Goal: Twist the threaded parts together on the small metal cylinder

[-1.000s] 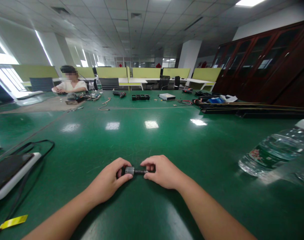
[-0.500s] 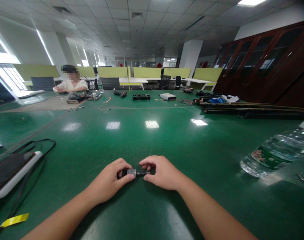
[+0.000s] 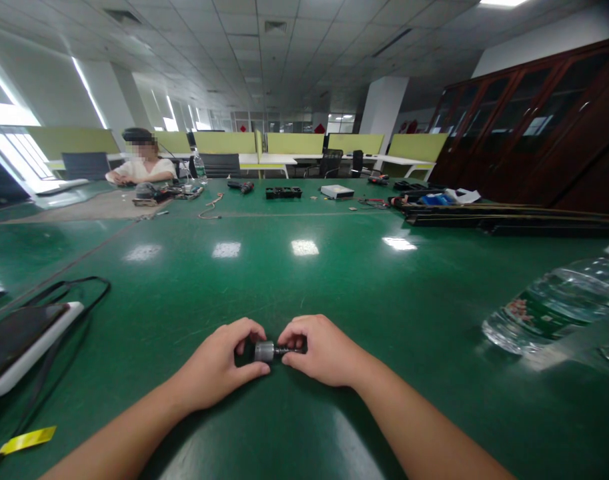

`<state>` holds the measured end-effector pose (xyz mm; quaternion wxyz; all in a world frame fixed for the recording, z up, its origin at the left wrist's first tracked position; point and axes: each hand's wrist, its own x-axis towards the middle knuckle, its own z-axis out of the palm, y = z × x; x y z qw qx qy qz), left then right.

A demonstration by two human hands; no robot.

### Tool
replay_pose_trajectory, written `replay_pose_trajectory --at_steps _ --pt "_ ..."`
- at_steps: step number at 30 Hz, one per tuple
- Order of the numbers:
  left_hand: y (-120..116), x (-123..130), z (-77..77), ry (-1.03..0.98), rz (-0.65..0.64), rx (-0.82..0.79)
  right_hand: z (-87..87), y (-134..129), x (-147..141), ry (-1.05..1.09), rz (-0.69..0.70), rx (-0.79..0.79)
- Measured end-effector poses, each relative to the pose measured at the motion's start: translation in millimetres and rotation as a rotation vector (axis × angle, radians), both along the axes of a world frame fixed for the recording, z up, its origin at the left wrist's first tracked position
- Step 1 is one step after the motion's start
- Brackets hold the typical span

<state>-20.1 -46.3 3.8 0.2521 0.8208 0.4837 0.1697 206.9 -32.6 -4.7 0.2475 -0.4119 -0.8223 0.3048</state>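
Between my hands is a small grey metal cylinder (image 3: 265,351) with a thin, dark, ribbed shaft on its right side. It lies level, close to the green tabletop; whether it touches the table I cannot tell. My left hand (image 3: 224,360) curves around the cylinder's left end, with thumb and fingers apart and a gap showing between them and the metal. From the right, my right hand (image 3: 319,350) pinches the shaft between thumb and fingers, which partly hide it.
A water bottle (image 3: 549,307) lies tilted at the right. On the left are a white-edged device (image 3: 34,340) and a black cable with a yellow tag (image 3: 29,440). Tools and parts, including a black frame (image 3: 283,193), line the table's far side. A person (image 3: 143,163) sits at far left.
My left thumb and fingers have spread away from the cylinder. My right fingers have closed on the shaft, moving slightly left. The cylinder sits slightly lower in view.
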Motion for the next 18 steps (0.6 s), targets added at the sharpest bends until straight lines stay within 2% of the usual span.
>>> replay_pose_trajectory --at_steps 18 --pt "1.3 3.8 3.1 -0.018 -0.002 -0.007 1.7 -3.9 -5.0 -0.044 0.000 0.091"
